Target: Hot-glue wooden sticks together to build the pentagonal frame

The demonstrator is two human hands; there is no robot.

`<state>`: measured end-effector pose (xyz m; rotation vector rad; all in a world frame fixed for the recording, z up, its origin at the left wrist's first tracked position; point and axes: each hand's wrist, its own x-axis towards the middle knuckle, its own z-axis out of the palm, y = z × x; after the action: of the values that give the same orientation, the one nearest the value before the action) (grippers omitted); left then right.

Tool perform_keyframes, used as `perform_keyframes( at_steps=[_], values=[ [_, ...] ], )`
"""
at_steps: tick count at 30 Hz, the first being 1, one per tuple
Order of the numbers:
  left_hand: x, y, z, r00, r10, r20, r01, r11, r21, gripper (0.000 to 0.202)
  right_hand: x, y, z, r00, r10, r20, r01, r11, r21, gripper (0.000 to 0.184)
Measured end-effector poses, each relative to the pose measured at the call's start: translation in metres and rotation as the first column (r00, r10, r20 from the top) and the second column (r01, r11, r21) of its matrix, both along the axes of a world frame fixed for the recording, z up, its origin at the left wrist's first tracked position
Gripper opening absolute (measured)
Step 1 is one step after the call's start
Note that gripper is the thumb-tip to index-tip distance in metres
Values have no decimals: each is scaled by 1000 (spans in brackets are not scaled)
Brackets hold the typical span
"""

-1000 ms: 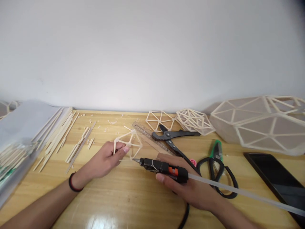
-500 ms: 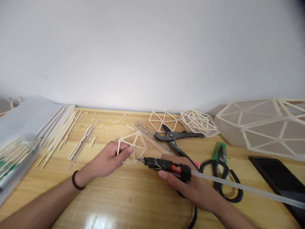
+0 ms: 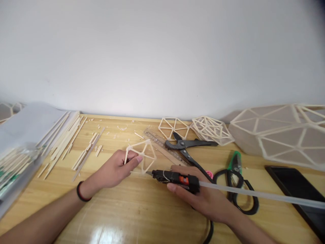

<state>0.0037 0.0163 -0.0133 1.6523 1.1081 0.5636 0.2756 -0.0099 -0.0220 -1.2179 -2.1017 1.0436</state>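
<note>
My left hand (image 3: 115, 170) pinches the left corner of a small frame of pale wooden sticks (image 3: 142, 156) that rests on the wooden table (image 3: 127, 210). A black and orange glue gun (image 3: 177, 179) lies in my right hand (image 3: 200, 196), which is closed round it. The gun's metal tip points left and sits at the frame's lower edge. A long clear glue stick (image 3: 254, 195) juts out of the gun's back toward the right.
Black pliers (image 3: 188, 146) and a clear ruler (image 3: 162, 145) lie behind the gun. Green-handled scissors (image 3: 237, 176) and a dark phone (image 3: 294, 184) lie to the right. Finished stick frames (image 3: 208, 130) line the wall. Loose sticks (image 3: 66, 142) and a plastic box (image 3: 17, 149) are on the left.
The gun's tip has moved a little right and down to the frame's lower edge. My left hand has kept its pinch on the frame.
</note>
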Motion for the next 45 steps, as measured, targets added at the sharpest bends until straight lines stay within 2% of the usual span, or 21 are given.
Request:
perform_keyframes(
  at_steps=[1, 3, 6, 9, 17, 30, 37, 45],
  values=[
    [0, 0, -1, 1000, 1, -4, -1, 1000, 5, 49, 1, -1, -2, 998, -57, 0, 57, 998, 26, 26],
    [0, 1, -2, 1000, -11, -19, 11, 1000, 24, 48, 0, -3, -3, 997, -69, -18, 70, 997, 32, 29],
    [1, 2, -2, 998, -46, -44, 48, 998, 44, 48, -6, -2, 4, 997, 72, -7, -72, 995, -65, 33],
    [3, 2, -1, 996, -58, -68, 61, 997, 45, 47, -11, 1, 10, 994, 105, -12, -105, 992, -73, 31],
    [2, -1, -3, 994, -65, -88, 70, 996, 56, 47, -4, -2, 4, 1000, 10, 22, -9, 999, -47, 34],
    [3, 0, -3, 990, -61, -129, 68, 996, 50, 47, -13, 0, 7, 1000, 8, 15, -7, 996, -91, 38],
    [5, -1, -4, 981, -89, -174, 116, 981, 153, 46, -16, 0, 9, 999, 33, 29, -31, 997, -73, 34],
    [3, -3, -5, 970, -114, -216, 152, 973, 171, 45, -8, 0, 7, 998, -6, 67, 14, 994, -111, 41]
  ],
)
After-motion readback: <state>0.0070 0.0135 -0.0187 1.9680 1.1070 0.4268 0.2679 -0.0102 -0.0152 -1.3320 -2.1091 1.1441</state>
